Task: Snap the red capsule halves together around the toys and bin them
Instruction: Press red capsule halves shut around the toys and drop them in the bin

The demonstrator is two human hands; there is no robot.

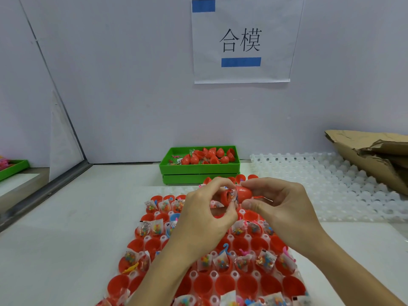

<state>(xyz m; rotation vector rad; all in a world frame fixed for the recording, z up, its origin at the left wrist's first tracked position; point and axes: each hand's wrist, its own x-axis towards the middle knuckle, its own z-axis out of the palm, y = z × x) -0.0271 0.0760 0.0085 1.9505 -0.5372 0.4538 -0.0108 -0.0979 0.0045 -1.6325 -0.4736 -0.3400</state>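
White table [66, 228] beneath two hands. Left hand [205, 208] pinches one red capsule half [227, 195] with a toy packet; right hand [280, 204] grips the other half [244, 192], meeting between the fingertips, above the filled tray [220, 281].

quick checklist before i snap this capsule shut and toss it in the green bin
1. Left hand grips the bottom half: ok.
2. Right hand grips the top half: ok.
3. Halves lined up mouth to mouth: ok, close but not yet joined.
4. Toy packet fully inside: not ok, plastic shows at the seam and may get pinched.
5. Green bin has room: ok, capsules fill only part of it.
6. Path to the bin free: ok, nothing stands between.
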